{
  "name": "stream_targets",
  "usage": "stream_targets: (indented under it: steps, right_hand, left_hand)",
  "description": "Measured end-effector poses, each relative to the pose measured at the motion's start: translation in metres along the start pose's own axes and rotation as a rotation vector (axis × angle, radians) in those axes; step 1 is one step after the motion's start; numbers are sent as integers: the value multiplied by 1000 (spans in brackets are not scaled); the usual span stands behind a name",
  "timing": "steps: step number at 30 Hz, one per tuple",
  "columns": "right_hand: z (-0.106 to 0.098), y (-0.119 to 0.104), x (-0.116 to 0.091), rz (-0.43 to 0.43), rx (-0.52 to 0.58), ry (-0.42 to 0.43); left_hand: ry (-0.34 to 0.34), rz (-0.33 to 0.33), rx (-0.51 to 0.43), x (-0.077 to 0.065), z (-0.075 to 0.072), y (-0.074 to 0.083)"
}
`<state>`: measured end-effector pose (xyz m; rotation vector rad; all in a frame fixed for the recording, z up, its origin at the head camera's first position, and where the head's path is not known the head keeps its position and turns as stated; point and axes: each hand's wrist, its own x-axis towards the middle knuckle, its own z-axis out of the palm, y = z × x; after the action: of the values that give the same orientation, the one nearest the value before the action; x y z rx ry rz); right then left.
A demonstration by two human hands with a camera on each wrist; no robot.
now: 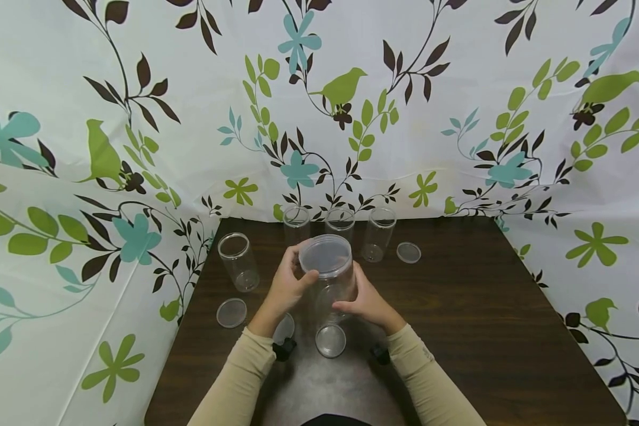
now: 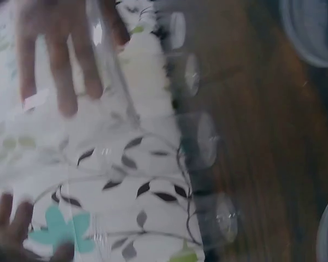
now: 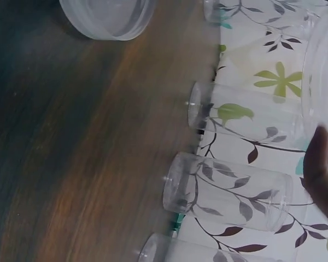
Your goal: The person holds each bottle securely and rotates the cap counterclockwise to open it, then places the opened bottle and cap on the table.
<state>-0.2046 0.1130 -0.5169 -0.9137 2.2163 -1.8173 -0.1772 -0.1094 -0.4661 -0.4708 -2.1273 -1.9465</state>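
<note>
A clear plastic jar (image 1: 334, 296) is held up over the table, tilted so that its top faces me. On its mouth sits a translucent round lid (image 1: 326, 255). My left hand (image 1: 290, 281) grips the upper left side, thumb at the lid's rim. Lower down, my right hand (image 1: 371, 303) holds the jar from the right, its thumb across the front. Blurred fingers (image 2: 63, 71) show against the clear plastic in the left wrist view. Below the jar in the head view, another round clear lid (image 1: 331, 341) lies on the table.
Three clear jars (image 1: 379, 235) stand along the back edge, and another jar (image 1: 239, 263) stands at the left. Loose lids lie around: one at the back right (image 1: 408, 252), one at the left (image 1: 231, 313), and a lid (image 1: 284, 329) partly behind my left wrist. Patterned cloth surrounds the dark wooden table (image 1: 490, 331).
</note>
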Motion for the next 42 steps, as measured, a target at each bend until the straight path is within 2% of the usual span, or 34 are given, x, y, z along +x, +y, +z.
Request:
stream_targets:
  steps: [5, 8, 11, 14, 18, 21, 24, 26, 30, 33, 36, 39, 42]
  right_hand:
    - [8, 6, 6, -21, -230, 167]
    - [11, 8, 7, -44, -341, 240]
    - [13, 10, 6, -55, -408, 288]
    - [13, 11, 5, -60, -431, 317]
    - [12, 11, 4, -57, -384, 327]
    - [11, 9, 4, -15, -286, 307]
    - [7, 8, 2, 37, -184, 266]
    - [3, 7, 0, 54, -118, 225]
    - [-5, 8, -3, 9, 49, 58]
    - [-9, 7, -4, -15, 189, -106]
    - [-9, 5, -5, -14, 252, -213]
    - [-9, 3, -5, -20, 246, -236]
    - [-8, 3, -4, -17, 236, -194]
  left_hand:
    - [251, -10, 215, -9, 23, -2]
    - [347, -8, 338, -12, 32, -4]
    - [372, 0, 419, -12, 37, -6]
    - [368, 7, 447, -13, 39, -7]
    - [399, 65, 406, -13, 39, -6]
    - [415, 136, 311, -11, 34, -6]
    - [375, 148, 191, -6, 24, -9]
    - [309, 125, 92, -2, 14, -10]
    - [112, 46, -34, 5, -2, -8]
    - [-44, 6, -104, 7, -9, -4]
    - [-151, -20, -175, 8, -12, -1]
    - [-194, -31, -222, 7, -13, 0]
    - [-161, -25, -197, 6, -10, 0]
